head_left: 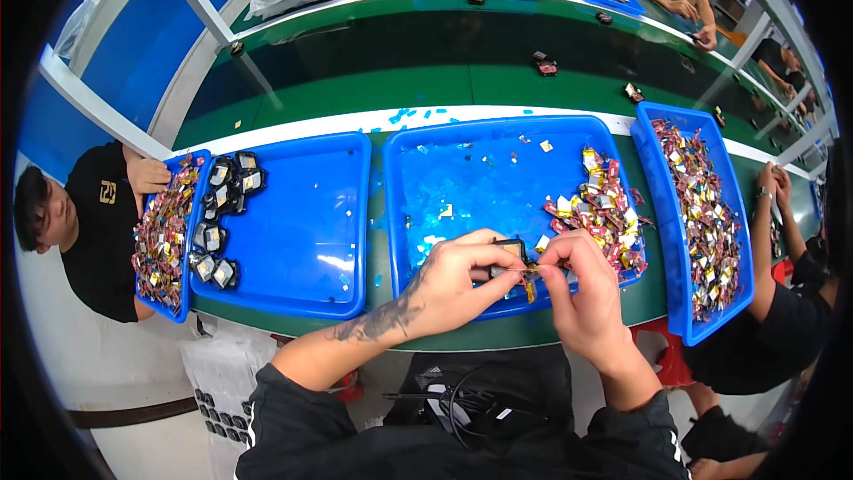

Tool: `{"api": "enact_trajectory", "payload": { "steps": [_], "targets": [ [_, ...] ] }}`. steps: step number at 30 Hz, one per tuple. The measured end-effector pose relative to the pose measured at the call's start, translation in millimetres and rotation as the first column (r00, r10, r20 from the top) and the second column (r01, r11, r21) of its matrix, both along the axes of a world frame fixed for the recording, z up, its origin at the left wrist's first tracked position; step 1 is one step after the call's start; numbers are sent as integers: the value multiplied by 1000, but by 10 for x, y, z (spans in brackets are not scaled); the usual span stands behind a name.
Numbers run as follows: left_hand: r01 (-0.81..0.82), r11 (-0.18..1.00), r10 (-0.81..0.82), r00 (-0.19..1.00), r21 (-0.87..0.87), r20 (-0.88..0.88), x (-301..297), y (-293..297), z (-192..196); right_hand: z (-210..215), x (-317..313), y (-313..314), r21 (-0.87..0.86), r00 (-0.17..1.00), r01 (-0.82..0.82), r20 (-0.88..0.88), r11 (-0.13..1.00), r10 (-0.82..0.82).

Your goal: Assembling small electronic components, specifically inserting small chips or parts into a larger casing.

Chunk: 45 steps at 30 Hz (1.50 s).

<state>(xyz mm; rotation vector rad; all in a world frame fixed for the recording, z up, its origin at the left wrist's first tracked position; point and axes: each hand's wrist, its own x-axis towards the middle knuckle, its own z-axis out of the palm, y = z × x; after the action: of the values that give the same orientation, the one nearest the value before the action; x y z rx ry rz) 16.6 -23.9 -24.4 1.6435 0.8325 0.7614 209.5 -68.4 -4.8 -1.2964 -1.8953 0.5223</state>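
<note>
My left hand (458,280) is closed around a small black square-framed casing (509,247), gripping it between thumb and fingers above the front edge of the middle blue tray (498,132). Against its side, my right hand (582,293) pinches thumb and forefinger together. A small yellow strip (530,290) hangs between the two sets of fingertips; what exactly the right fingers grip is too small to tell. Just beyond the right hand lies a heap of small red, yellow and silver parts (595,204). Bits of blue film (453,182) are strewn over the tray's floor.
To the left, a blue tray (306,213) holds several black casings (235,182). Trays of small parts (164,240) (702,213) flank both sides. Beyond runs a green conveyor belt (373,80) carrying scattered pieces. Other people work at left, right and across.
</note>
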Motion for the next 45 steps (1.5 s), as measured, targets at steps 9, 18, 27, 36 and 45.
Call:
{"api": "enact_trajectory", "payload": {
  "steps": [9, 18, 27, 36, 45],
  "targets": [
    [153, 887, -65, 976, -435, 210, -18, 54, -65, -53, -171, -28, -234, 905, 63, -396, 970, -154],
    [29, 974, 54, 934, -226, 354, 22, -30, -144, -195, -282, 12, -284, 746, 112, -609, 952, -269],
    [1, 983, 66, 933, -185, 355, 33, -57, -79, -284, -324, 26, -161, 846, 226, -456, 961, -276],
    [-73, 971, 165, 892, -227, 422, -15, -79, -103, -264, -399, 157, -310, 834, 67, -504, 948, -224],
    [-333, 723, 634, 667, 605, -391, -1301, 131, 181, 106, 99, 1706, -341, 934, -61, -352, 938, -67]
  ]
}}
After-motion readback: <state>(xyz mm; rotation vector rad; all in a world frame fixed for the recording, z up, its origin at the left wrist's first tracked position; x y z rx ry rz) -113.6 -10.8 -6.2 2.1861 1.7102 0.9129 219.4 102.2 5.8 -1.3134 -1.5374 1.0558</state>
